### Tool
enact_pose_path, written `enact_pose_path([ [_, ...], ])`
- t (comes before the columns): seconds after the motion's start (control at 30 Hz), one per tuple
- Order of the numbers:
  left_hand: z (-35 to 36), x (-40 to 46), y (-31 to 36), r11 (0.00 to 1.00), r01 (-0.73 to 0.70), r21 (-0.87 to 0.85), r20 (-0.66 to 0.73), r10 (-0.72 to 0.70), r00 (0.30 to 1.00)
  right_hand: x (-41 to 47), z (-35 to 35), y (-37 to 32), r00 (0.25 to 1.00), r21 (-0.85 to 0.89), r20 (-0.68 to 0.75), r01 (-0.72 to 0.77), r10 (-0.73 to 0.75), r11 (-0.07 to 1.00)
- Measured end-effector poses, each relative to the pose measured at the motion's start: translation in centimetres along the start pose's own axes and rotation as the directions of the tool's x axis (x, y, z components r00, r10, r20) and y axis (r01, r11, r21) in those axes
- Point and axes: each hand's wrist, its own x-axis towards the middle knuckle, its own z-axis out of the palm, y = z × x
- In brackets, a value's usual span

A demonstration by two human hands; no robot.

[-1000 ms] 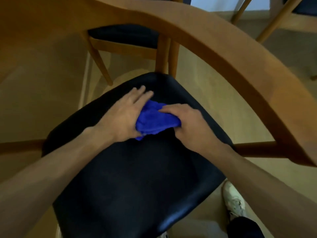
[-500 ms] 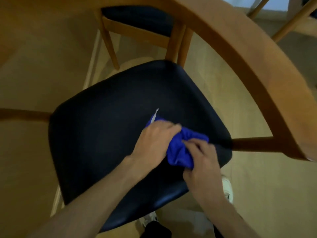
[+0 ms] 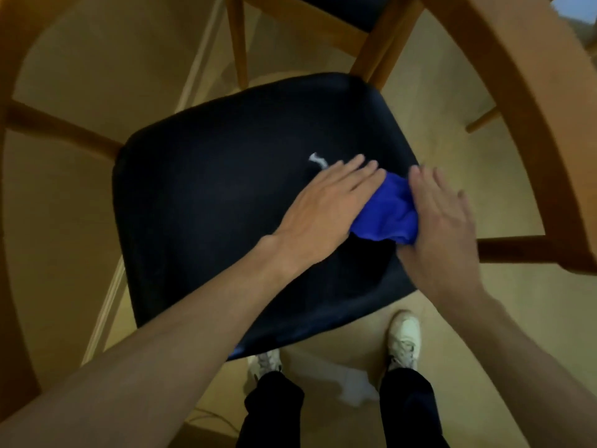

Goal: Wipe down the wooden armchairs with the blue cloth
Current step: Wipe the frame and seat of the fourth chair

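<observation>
Two hands work one bunched blue cloth (image 3: 386, 211) on the dark seat (image 3: 226, 221) of the armchair, near its right edge. Our left hand (image 3: 326, 202) lies flat over the cloth's left part, fingers straight and close together, pressing down. Our right hand (image 3: 442, 221) covers the cloth's right side with fingers likewise extended, pressing, not curling round it. A small pale tag (image 3: 318, 161) of the cloth peeks out just beyond the left fingertips.

To wipe well here, we judge it best to spread the cloth flatter so more of it meets the cushion, keep even pressure through both palms, and run overlapping strokes out to the seat's corners before moving to the wood.

Around us, the curved wooden armrest (image 3: 517, 108) arches over the right side, and a wooden rail (image 3: 529, 250) meets the seat just beside our right hand; both could catch a wrist on a wide stroke. A second chair (image 3: 323, 14) stands beyond, close to the seat's far edge. Our white shoes (image 3: 403, 337) stand on the floor (image 3: 80, 76) at the seat's near edge.
</observation>
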Motion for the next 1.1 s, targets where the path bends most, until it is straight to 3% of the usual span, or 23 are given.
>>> enact_pose_path([
  [0.07,0.9,0.6,1.1,0.998,-0.054,-0.045,0.035,0.055,0.998,-2.1,-0.1,1.2,0.999,-0.041,0.035,-0.037,0.038,0.998],
  [0.2,1.9,-3.8,0.8,0.993,-0.111,-0.043,0.164,0.116,0.980,-8.0,2.5,-2.0,0.985,0.075,0.166,-0.057,0.044,0.996],
  [0.3,0.8,-9.6,-0.8,0.995,0.004,-0.097,0.204,0.016,0.979,-10.8,4.5,-7.5,0.988,0.219,0.146,-0.087,0.056,0.972],
  [0.47,-3.3,-17.1,-3.2,0.979,0.201,0.021,0.320,-0.197,0.927,-13.5,5.9,-15.6,0.963,0.380,0.261,-0.042,-0.063,0.924],
  [0.57,-4.9,-19.6,-4.0,0.950,0.299,0.085,0.376,-0.309,0.874,-13.5,5.7,-16.8,0.931,0.445,0.313,0.030,-0.187,0.895],
  [0.63,-5.5,-19.6,-3.8,0.945,0.326,0.009,0.307,-0.313,0.899,-12.4,4.9,-15.7,0.936,0.488,0.299,0.018,-0.187,0.873],
  [0.73,-4.5,-17.1,-3.8,0.966,0.253,0.060,0.199,-0.260,0.945,-10.3,4.2,-13.0,0.956,0.454,0.233,0.055,-0.178,0.889],
  [0.87,-2.3,-14.8,-4.3,0.941,0.179,0.288,0.417,-0.291,0.861,-10.2,5.9,-13.0,0.909,0.282,0.350,0.129,-0.227,0.951],
  [1.0,-1.4,-18.8,-3.9,0.914,0.217,0.342,0.306,-0.326,0.895,-13.7,7.6,-17.1,0.928,0.291,0.325,0.088,-0.184,0.953],
  [1.1,-0.8,-20.9,-2.9,0.848,0.316,0.425,0.331,-0.470,0.818,-15.2,8.5,-17.9,0.911,0.320,0.322,0.152,-0.258,0.935],
])
